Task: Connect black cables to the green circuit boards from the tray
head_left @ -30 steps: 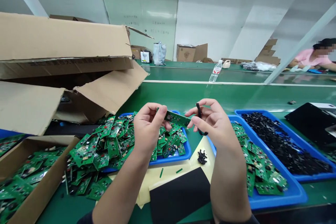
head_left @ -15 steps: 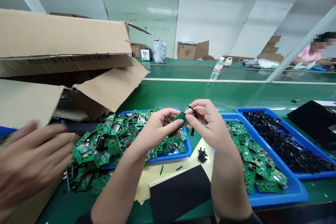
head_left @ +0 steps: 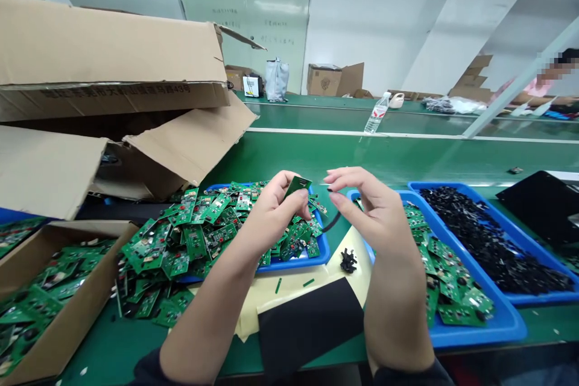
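Note:
My left hand (head_left: 275, 211) pinches a small green circuit board (head_left: 298, 184) by its edge, raised above a blue tray (head_left: 298, 263) heaped with several green boards. My right hand (head_left: 368, 208) is just right of it, fingers pinched on a thin black strip (head_left: 332, 221) that hangs down and curves toward the tray. The two hands are close together but a small gap shows between the board and the right fingers. A small black clump of parts (head_left: 348, 260) lies on a yellow sheet (head_left: 289, 295) below the hands.
A second blue tray (head_left: 479, 332) of green boards sits to the right, then a third (head_left: 540, 297) full of black parts. Open cardboard boxes (head_left: 113, 72) stand at left, one (head_left: 67, 313) holding boards. A black sheet (head_left: 312, 325) lies near me. A water bottle (head_left: 377, 114) and another person (head_left: 549, 81) are farther off.
The blurred hand of another person at lower left half a second ago is gone. My left hand turned the board more upright, and the black strip now hangs lower from my right fingers.

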`<state>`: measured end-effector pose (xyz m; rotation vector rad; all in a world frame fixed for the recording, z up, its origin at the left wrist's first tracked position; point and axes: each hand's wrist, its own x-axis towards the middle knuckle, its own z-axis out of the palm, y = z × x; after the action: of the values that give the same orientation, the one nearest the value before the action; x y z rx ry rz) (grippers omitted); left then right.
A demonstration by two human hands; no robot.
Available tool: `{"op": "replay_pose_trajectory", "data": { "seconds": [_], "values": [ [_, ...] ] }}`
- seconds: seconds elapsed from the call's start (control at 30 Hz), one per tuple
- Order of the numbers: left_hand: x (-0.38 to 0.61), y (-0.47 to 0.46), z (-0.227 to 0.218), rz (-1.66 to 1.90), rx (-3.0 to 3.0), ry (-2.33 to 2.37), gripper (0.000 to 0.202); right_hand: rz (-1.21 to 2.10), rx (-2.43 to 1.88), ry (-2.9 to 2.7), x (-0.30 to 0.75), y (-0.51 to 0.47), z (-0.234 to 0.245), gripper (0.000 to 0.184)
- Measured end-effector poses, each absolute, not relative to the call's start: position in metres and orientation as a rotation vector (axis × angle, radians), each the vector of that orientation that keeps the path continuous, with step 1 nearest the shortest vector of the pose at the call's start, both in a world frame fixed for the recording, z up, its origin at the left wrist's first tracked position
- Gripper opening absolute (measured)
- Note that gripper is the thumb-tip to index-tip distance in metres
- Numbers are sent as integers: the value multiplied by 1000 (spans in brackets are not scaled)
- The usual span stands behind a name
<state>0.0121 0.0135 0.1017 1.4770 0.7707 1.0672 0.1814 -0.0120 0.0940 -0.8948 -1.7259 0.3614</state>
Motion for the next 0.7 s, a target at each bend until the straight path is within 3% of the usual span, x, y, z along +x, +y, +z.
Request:
{"op": "replay_pose_trajectory", "data": {
  "seconds": [0.1,0.27,0.7],
  "values": [
    [13,11,103,1071,1518,779,19,473,-882,-1743,176,-13,95,9],
    [11,12,103,1051,1564,765,15,451,-913,-1755,174,-11,96,12],
    [10,15,105,986,1533,833,16,-141,-933,-1841,178,2,87,18]
  ]
}}
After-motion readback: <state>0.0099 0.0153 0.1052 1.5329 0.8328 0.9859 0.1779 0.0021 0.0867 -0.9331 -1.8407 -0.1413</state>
